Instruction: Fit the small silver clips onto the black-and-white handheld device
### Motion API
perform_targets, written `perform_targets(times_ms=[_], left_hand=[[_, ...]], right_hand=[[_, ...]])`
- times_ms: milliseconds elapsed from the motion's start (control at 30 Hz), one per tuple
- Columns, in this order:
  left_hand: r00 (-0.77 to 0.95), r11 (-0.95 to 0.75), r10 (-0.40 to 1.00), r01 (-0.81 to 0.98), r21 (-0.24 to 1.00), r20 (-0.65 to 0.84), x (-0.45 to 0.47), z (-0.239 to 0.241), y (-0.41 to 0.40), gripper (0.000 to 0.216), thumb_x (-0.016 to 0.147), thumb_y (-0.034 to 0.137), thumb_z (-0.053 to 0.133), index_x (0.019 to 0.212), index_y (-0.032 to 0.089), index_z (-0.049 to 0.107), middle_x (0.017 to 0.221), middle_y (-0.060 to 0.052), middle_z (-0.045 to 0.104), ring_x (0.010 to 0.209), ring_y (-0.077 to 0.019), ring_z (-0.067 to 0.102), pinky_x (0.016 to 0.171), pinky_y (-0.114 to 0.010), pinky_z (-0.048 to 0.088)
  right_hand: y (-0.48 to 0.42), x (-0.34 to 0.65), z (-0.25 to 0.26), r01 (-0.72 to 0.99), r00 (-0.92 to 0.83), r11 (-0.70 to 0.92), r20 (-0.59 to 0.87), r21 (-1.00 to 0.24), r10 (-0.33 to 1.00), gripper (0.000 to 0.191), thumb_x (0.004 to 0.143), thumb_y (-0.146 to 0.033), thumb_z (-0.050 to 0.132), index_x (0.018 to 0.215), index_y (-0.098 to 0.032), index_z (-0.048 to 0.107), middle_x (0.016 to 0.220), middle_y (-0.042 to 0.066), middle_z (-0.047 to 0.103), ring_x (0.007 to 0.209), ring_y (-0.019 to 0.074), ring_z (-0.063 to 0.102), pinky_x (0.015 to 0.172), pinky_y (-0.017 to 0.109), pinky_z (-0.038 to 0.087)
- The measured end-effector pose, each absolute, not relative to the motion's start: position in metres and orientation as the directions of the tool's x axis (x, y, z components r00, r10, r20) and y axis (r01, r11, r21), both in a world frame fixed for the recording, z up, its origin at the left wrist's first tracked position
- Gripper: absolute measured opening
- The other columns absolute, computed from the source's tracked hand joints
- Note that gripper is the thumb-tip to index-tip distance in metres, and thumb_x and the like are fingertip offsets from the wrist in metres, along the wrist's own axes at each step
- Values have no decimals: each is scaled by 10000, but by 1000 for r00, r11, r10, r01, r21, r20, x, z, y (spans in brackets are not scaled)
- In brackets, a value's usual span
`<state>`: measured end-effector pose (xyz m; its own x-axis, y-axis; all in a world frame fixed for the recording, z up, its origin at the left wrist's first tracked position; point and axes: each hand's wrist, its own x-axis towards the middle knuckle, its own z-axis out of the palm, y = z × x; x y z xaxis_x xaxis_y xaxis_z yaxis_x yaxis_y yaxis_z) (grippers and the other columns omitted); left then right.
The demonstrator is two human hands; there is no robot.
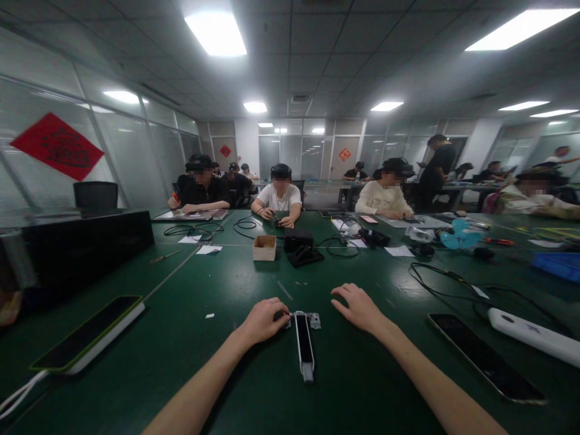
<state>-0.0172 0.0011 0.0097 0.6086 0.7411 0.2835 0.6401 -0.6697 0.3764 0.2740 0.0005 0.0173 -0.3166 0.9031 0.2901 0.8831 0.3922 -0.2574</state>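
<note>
In front of me a slim bar-shaped tool (304, 341), black on top with white edges and a grey end, lies on the green table (254, 393). A silvery metal hinge piece (315, 321) with holes in its plate sticks out at both sides of the tool's far end. My left hand (266, 320) is closed at the hinge's left plate, thumb and fingertips on it and partly hiding it. To the right, my right hand (357, 307) rests just above or on the table, fingers apart, holding nothing, clear of the hinge.
At the left a phone (90, 332) lies on a white block with a cable. Another phone (484, 356) and a white power strip (534, 335) lie at the right. Farther off stand a small cardboard box (264, 248) and a blue fan (460, 235). Several people sit opposite.
</note>
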Motion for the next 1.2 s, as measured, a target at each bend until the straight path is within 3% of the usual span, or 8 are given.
perform_targets(times_ms=[133,233,433,933,1200], left_hand=[[598,-652,756,656,380,265,-17,11,-1,151,869,274,521,922,192,637,906,-26,619,809,-151,574,713,-252,435],[596,-651,758,658,379,266,-17,11,-1,151,871,267,516,928,189,632,900,-25,614,794,-147,567,698,-248,430],[597,-651,757,649,393,266,-16,10,-1,163,880,286,507,925,187,629,885,-20,605,784,-143,560,688,-245,423],[597,-659,750,639,397,284,-16,7,1,168,871,283,503,921,183,628,868,-27,606,756,-141,562,679,-245,425],[598,-661,749,643,388,284,-15,8,1,153,868,281,510,888,185,627,862,-22,605,757,-140,565,662,-234,419]], right_hand=[[3,285,13,900,-302,328,132,-288,944,274,870,-354,482,1039,-201,634,1018,86,596,921,209,560,817,331,429],[4,285,11,882,-312,328,103,-339,944,245,881,-318,462,990,-194,643,995,74,597,897,188,570,810,309,435],[4,280,10,877,-281,303,112,-374,953,273,870,-322,483,1075,-201,616,1043,77,583,916,196,570,797,316,449],[8,276,4,871,-299,359,219,-335,929,256,903,-250,390,972,-145,613,989,108,577,900,195,561,820,321,453],[-10,248,13,695,-386,464,261,-549,885,229,905,-296,441,1020,-176,599,963,61,621,861,171,581,764,292,473]])
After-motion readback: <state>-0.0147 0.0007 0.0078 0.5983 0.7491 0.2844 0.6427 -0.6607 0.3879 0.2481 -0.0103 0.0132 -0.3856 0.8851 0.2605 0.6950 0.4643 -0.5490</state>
